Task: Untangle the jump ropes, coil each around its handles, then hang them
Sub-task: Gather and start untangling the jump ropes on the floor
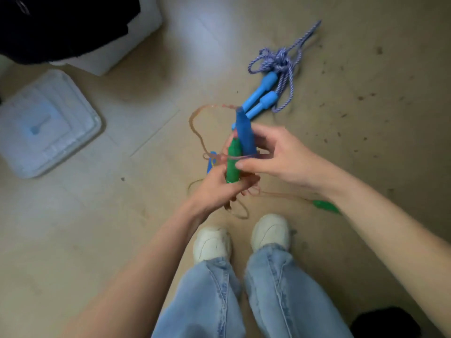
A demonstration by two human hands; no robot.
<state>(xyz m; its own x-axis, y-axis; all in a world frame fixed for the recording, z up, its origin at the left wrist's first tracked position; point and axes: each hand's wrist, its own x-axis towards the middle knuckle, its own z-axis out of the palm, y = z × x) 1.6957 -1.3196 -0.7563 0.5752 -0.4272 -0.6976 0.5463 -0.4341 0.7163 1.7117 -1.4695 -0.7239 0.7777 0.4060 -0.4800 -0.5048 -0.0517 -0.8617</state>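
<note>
Floor (366, 147) holds blue-handled rope (271, 79), plastic lid (46, 123).

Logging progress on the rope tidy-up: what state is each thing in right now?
Left hand: grips green handle and dark blue handle.
Right hand: pinches pink cord against the handles.
Pink cord: loose, looping to the floor.
Second green handle: lying on floor.
Purple rope: bunched on floor by its light blue handles.
White bin: lid closed.

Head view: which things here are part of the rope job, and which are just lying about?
Job:
- green handle and dark blue handle, held in both hands
- clear pink cord
- second green handle on floor
- purple rope with light blue handles

Lying about:
- white foam lid
- black cloth
</note>
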